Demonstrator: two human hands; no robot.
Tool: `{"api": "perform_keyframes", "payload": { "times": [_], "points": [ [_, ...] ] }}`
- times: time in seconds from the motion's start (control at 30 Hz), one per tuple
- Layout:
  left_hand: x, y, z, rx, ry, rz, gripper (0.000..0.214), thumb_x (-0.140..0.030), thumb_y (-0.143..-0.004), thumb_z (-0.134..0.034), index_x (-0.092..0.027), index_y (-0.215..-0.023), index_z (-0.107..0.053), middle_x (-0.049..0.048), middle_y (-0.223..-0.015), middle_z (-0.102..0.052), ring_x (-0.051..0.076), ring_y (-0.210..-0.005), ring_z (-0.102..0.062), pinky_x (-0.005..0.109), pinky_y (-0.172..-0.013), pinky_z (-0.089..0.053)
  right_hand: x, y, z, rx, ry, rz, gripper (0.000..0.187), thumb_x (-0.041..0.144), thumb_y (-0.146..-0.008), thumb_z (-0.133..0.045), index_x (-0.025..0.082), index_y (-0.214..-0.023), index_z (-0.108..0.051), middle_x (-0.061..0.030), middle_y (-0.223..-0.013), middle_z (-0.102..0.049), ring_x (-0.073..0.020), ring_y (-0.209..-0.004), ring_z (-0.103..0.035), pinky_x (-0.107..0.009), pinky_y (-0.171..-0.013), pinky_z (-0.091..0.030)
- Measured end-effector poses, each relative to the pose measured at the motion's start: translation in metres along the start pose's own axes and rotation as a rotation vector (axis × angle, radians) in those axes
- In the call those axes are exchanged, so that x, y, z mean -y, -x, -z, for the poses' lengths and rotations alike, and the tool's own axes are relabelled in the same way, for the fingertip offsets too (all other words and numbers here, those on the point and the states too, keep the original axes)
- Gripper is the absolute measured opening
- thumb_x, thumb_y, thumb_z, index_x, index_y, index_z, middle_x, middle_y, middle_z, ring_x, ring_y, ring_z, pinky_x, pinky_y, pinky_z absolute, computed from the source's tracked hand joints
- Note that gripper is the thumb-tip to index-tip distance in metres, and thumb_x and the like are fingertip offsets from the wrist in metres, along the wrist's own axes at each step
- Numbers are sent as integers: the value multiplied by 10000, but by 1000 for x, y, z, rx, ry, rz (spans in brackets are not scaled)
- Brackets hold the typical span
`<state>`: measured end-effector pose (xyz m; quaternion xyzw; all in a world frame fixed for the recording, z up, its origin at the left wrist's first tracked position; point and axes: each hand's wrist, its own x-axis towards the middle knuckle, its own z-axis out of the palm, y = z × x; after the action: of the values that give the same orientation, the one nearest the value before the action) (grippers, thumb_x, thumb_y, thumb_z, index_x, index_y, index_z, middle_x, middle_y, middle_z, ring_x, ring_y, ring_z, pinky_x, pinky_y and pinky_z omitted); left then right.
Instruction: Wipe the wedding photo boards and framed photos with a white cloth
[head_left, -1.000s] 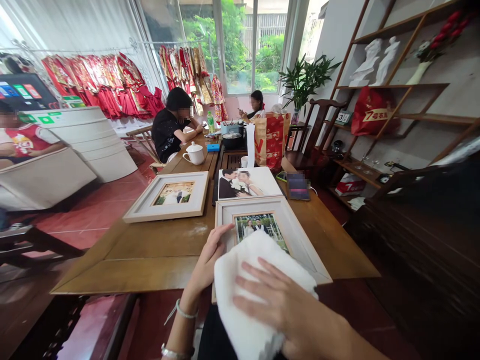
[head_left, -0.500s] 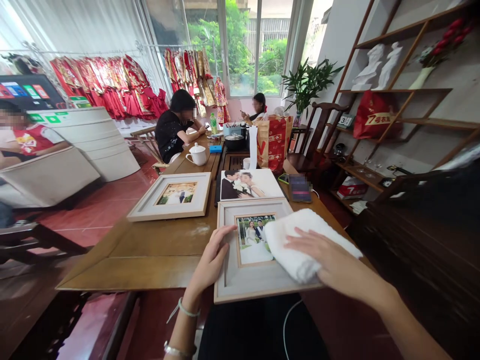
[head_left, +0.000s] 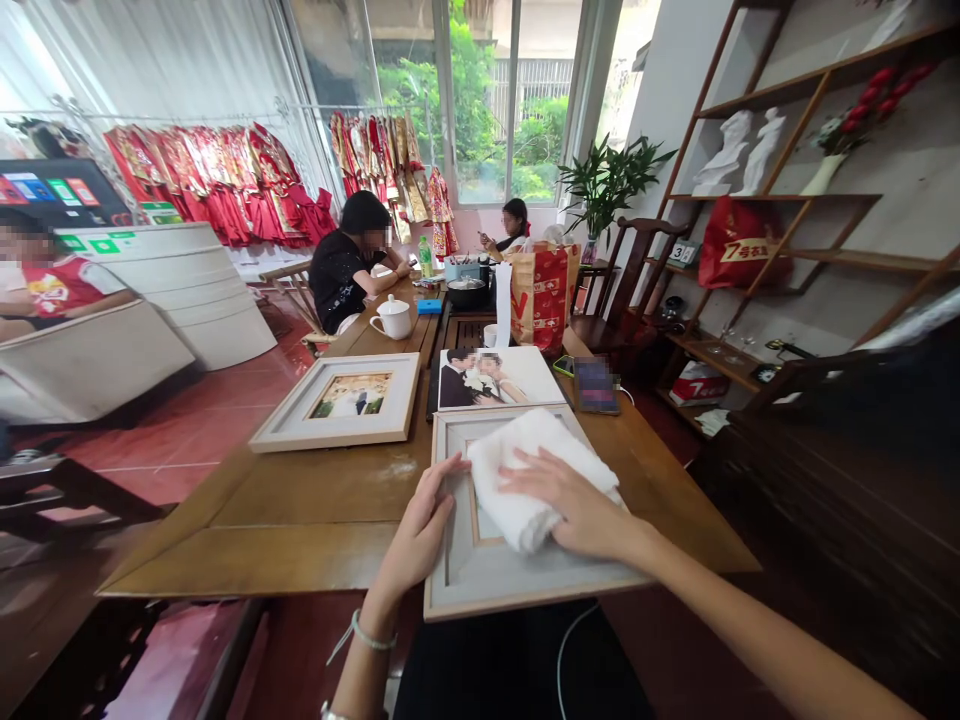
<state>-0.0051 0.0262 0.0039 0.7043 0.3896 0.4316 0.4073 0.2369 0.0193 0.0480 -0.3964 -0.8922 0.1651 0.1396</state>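
A white cloth (head_left: 491, 470), folded into a thick pad, lies over the middle of a picture frame (head_left: 450, 590) and hides most of its photo. My right hand (head_left: 574, 500) presses on top of the cloth, palm down with fingers spread. On the frame's left side, my left hand (head_left: 420, 525) grips the edge, fingertips reaching onto the border; its underside is hidden. The frame has a pale wood rim and sticks out over the table's near edge. Beyond it lies a large wedding photo print (head_left: 502, 378). A second framed photo (head_left: 337, 400) rests to the left.
On the wooden table (head_left: 300, 510) are a white lidded cup (head_left: 393, 318), a phone (head_left: 598, 385), a paper bag (head_left: 544, 295) and a black pot (head_left: 466, 292). Two people sit at the far end, another at left. Shelves (head_left: 780, 197) stand at right.
My right hand has slid the cloth left across the frame, covering the photo that showed before. My left hand stays at the frame's left edge. The view has tilted slightly.
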Motion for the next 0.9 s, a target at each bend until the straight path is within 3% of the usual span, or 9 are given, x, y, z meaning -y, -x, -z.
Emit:
{"api": "perform_keyframes", "payload": {
  "times": [0.17,0.3,0.4,0.53,0.63,0.73,0.9],
  "points": [
    [2,1,-1,11,8,0,496,-151,-913,-386,-272,-1394,-373,58,-1360,-497,196,-1310,-394,410,-1136,-223,49,73,23,196,-83,62,896,-27,-482,-368,262,-1318,-510,31,-1442,-416,-201,-1394,-227,-448,-1144,-229],
    [0,0,0,17,6,-23,459,-150,-910,-387,-252,-1355,-435,60,-1353,-502,197,-1314,-385,398,-1146,-203,41,111,38,169,3,-43,887,-40,-547,-354,370,-1322,-491,110,-1419,-428,-187,-1370,-291,-405,-1119,-313],
    [-1,0,1,14,-11,-32,444,-147,-909,-389,-250,-1335,-461,56,-1353,-502,198,-1317,-377,395,-1145,-208,13,105,39,95,125,-201,818,-31,-582,-369,331,-1298,-530,71,-1403,-464,-230,-1363,-311,-470,-1120,-292],
    [0,-1,1,21,-47,-49,430,-162,-922,-382,-264,-1329,-476,46,-1378,-487,202,-1322,-363,400,-1145,-212,-26,68,35,-64,267,-379,766,-27,-589,-375,213,-1297,-543,-16,-1399,-485,-251,-1357,-327,-489,-1119,-275],
    [0,-1,1,19,-76,-69,399,-206,-948,-361,-271,-1317,-498,38,-1389,-485,205,-1321,-364,415,-1148,-206,-37,43,24,-172,313,-454,715,-4,-637,-388,161,-1321,-516,-63,-1401,-484,-266,-1338,-357,-480,-1104,-301],
    [-1,-1,0,6,-102,-68,376,-250,-965,-348,-265,-1298,-521,37,-1381,-495,204,-1318,-364,418,-1150,-207,-23,31,8,-162,331,-429,744,-15,-589,-400,134,-1307,-528,-78,-1423,-455,-290,-1372,-280,-502,-1122,-244],
    [0,-2,0,8,-118,-84,364,-268,-967,-354,-252,-1280,-538,48,-1352,-521,209,-1296,-388,434,-1142,-223,35,41,1,89,124,-174,889,-39,-481,-380,224,-1320,-515,4,-1455,-412,-237,-1405,-197,-493,-1152,-168]
  ]
}}
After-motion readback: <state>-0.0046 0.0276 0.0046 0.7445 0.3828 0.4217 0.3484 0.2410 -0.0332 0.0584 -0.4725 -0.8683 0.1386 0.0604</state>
